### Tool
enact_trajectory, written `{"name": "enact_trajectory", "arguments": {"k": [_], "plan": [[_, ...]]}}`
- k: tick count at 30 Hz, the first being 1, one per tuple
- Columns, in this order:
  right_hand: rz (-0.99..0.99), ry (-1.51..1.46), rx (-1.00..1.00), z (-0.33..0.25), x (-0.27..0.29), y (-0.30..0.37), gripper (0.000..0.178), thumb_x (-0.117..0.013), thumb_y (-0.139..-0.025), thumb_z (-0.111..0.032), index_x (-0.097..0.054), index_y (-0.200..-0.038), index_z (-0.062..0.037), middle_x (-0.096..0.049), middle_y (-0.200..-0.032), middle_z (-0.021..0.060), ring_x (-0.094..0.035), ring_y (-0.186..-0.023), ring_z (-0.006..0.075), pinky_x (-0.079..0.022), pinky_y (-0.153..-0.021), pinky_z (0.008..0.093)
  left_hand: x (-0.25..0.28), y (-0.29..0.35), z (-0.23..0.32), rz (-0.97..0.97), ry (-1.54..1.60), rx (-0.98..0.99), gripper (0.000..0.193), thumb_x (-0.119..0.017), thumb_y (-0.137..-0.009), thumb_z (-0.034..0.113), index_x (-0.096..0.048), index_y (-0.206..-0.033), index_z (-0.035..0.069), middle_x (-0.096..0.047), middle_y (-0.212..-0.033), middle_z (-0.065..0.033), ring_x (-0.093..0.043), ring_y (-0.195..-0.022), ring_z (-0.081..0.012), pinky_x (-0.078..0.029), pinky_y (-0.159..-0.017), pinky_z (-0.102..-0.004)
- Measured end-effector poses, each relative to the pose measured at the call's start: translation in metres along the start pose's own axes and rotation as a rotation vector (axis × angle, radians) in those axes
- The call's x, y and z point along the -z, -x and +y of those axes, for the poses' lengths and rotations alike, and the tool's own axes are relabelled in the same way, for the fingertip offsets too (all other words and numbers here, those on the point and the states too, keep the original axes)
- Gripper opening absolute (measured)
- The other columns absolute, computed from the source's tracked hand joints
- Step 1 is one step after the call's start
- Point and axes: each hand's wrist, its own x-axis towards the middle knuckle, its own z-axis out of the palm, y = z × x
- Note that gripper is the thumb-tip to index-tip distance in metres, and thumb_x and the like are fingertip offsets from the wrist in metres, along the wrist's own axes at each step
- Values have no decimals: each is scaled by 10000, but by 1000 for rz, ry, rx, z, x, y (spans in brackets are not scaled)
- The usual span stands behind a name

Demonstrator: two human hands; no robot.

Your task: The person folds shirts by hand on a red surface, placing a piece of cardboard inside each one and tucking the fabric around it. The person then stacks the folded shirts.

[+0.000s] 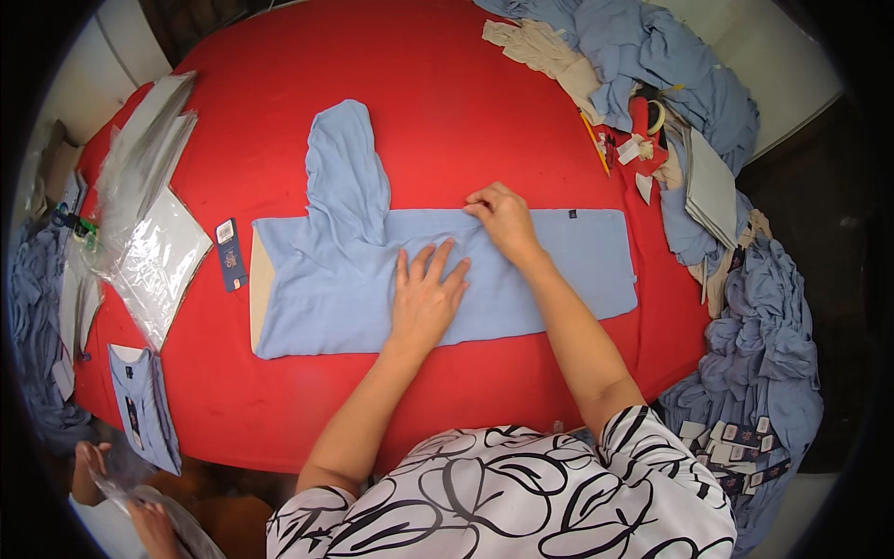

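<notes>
A light blue garment (326,303) lies spread lengthwise in front of me, with one sleeve pointing away from me on its left half. At its left end a strip of beige card (259,294) shows from under the cloth. My left hand (428,293) rests on the middle of the garment, fingers spread. At the garment's far edge my right hand (503,219) is closed, thumb and fingertips pinching the cloth. A small dark label (573,214) sits to the right of that hand. Just left of the garment lies a navy hang tag (231,254).
Red cloth (447,102) covers the table. Clear plastic bags (158,270) and a folded blue garment (144,405) lie at the left. Blue garments (768,317) are heaped at the right, near several tags (736,447). Another person's hands (154,526) hold clear plastic at lower left.
</notes>
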Motion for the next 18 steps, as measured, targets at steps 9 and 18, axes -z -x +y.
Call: {"name": "enact_trajectory", "arguments": {"k": [9, 18], "plan": [[428, -106, -313, 87, 70, 7, 231, -667, -893, -221, -675, -916, 8, -686, -842, 123, -630, -789, 179, -493, -742, 316, -5, -4, 1, -23, 17, -17, 378, -724, -817, 228, -674, -1188, 175, -552, -1347, -90, -485, -1224, -308, -323, -1081, -581], [-360, 946, -1122, 78, 313, 294, 634, -468, -937, -586, -718, -806, -18, -701, -795, 205, -697, -839, 363, -514, -721, 469, 16, -9, -1, -94, 124, 80, 454, -697, -833, 204, -609, -1263, 88, -530, -1379, -131, -466, -1249, -333, -322, -1088, -540]]}}
